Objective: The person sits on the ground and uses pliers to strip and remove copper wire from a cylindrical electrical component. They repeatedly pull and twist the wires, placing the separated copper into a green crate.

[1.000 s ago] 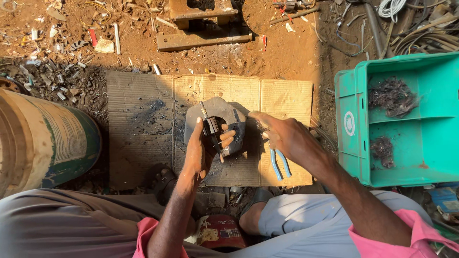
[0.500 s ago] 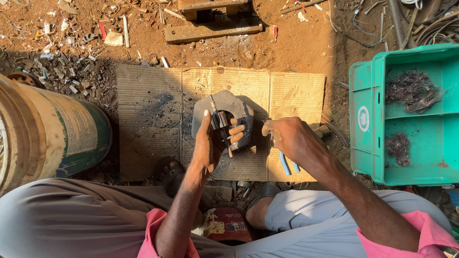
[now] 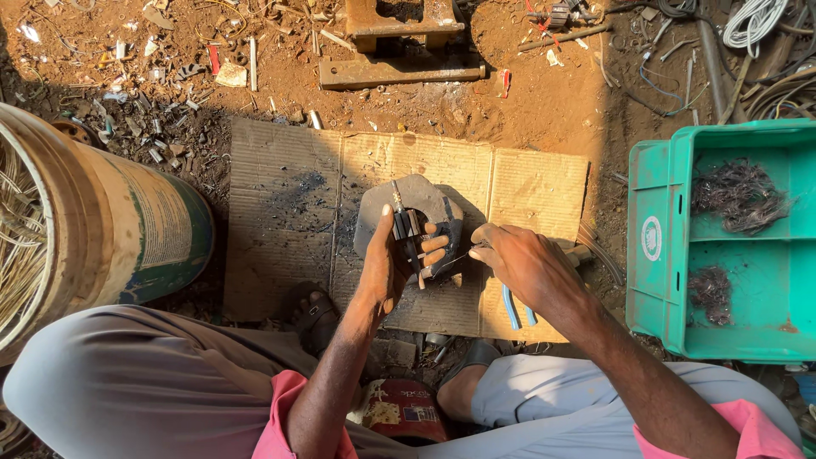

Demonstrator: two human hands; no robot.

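My left hand [image 3: 388, 263] grips a small dark motor armature [image 3: 407, 226] with a thin shaft, held upright over a flat grey stone [image 3: 425, 197]. The stone lies on a sheet of brown cardboard [image 3: 280, 221]. My right hand [image 3: 520, 262] is shut on a tool with blue handles [image 3: 512, 308], and a thin wire [image 3: 450, 260] runs from it toward the armature. The two hands are close together, just above the stone's right edge.
A large drum [image 3: 102, 229] holding wire stands at the left. A green plastic crate [image 3: 680, 289] with tangles of dark wire stands at the right. Scrap metal, a rusty iron block [image 3: 399, 42] and cables litter the dirt beyond. A red tin [image 3: 399, 412] sits between my legs.
My right hand has come in closer to the armature, with a thin wire now stretched between them. My left hand keeps its hold over the stone.
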